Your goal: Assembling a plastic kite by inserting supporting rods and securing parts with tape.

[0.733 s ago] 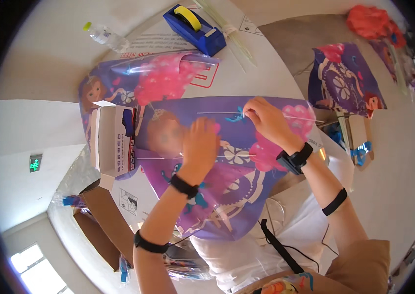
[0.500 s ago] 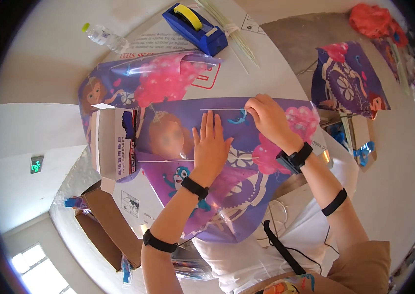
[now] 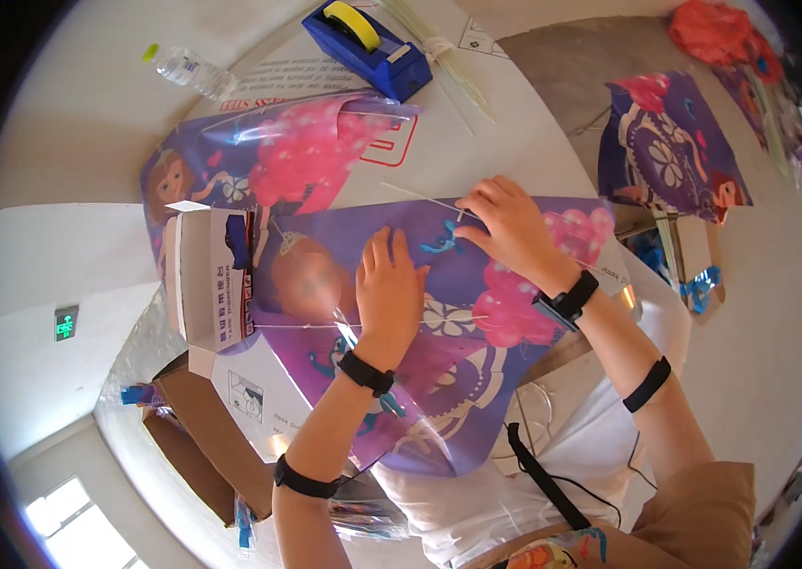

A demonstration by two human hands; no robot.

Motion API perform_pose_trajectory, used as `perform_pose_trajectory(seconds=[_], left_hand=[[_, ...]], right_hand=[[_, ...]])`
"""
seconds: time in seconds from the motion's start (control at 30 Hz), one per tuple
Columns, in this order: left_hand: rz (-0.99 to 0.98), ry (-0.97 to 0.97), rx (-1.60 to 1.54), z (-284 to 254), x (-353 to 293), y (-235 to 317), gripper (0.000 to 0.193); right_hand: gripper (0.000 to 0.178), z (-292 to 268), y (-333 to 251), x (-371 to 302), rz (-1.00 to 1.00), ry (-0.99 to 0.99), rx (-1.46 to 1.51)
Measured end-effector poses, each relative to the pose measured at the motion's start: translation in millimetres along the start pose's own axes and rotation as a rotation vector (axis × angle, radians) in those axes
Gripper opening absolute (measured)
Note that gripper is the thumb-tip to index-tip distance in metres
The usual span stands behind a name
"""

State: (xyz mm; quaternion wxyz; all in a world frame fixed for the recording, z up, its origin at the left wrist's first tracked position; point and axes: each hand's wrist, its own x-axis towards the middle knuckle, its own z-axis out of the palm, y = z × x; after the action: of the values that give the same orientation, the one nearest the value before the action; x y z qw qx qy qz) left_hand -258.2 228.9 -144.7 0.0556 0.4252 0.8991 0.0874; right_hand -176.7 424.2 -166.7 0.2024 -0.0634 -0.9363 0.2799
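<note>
Before me on the work surface is a purple printed plastic sheet [image 3: 458,436] with pink balloon pictures and a cartoon figure. My left hand [image 3: 390,289] lies on it, fingers stretched out. Near the sheet's far edge, my right hand [image 3: 515,232] is closed, thumb and fingers around a thin white rod [image 3: 420,196]. The rod slants, its left end reaching past the sheet's far edge. Another thin white rod [image 3: 301,326] runs across the sheet and passes behind my left hand. A second printed sheet [image 3: 311,156] lies beyond, at the left.
A blue tape dispenser [image 3: 387,68] with yellow tape stands at the far side beside a bundle of pale rods [image 3: 448,66]. A white carton [image 3: 202,284] stands left, near a clear bottle [image 3: 183,68] and brown box [image 3: 216,436]. Another printed sheet [image 3: 666,152] lies right.
My right hand has shifted left, and the rod in it has tilted, its left end swinging away past the sheet's far edge. My left hand has slid slightly left and nearer me.
</note>
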Motion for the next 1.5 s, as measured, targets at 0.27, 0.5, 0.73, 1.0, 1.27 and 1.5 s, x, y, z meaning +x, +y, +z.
perform_pose_trajectory(seconds=[0.27,0.5,0.73,1.0,1.27,1.5], left_hand=[[-0.013,0.026,-0.060,6,-4,1,0.062],[0.065,-0.036,0.236,2,2,5,0.072],[0.063,-0.080,0.281,1,6,3,0.069],[0.041,-0.072,0.317,4,6,8,0.068],[-0.009,-0.062,0.339,8,8,17,0.069],[-0.026,-0.087,0.342,5,7,16,0.068]], right_hand=[[0.013,7,-5,15,-0.120,-0.067,-0.016],[0.015,11,-2,12,-0.038,-0.048,0.064],[0.016,14,-6,9,0.010,0.004,0.054],[0.014,13,-3,6,-0.004,0.033,0.009],[0.014,6,1,8,0.001,0.010,-0.064],[0.021,-14,17,-6,0.005,0.038,-0.042]])
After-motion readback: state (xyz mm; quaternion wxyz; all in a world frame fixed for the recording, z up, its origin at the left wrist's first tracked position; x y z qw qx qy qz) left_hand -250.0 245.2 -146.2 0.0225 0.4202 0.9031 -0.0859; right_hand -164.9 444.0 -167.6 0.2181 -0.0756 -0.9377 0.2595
